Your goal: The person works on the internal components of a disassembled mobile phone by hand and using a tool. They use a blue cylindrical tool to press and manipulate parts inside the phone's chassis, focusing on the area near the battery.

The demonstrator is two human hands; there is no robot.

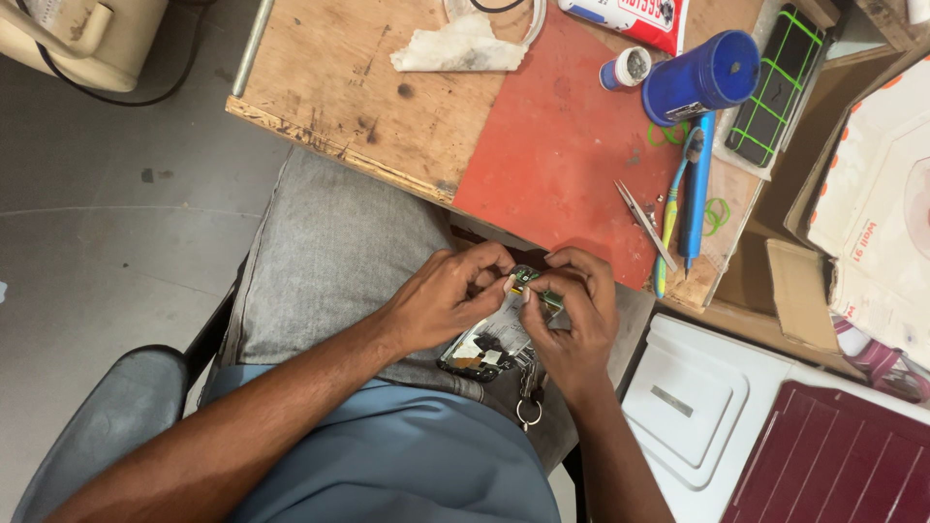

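Both hands (513, 305) on opened phone (489, 344).

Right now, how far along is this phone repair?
The phone already lies opened on the lap, its insides bare. Both the left hand and the right hand pinch a small green part at its top end. The tweezers and brush lie unused on the bench; no back cover shows.

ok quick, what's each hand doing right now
Left hand: closed, fingertips pinching the top edge of the opened phone on the lap.
Right hand: closed, pinching a small green circuit board at the phone's top.
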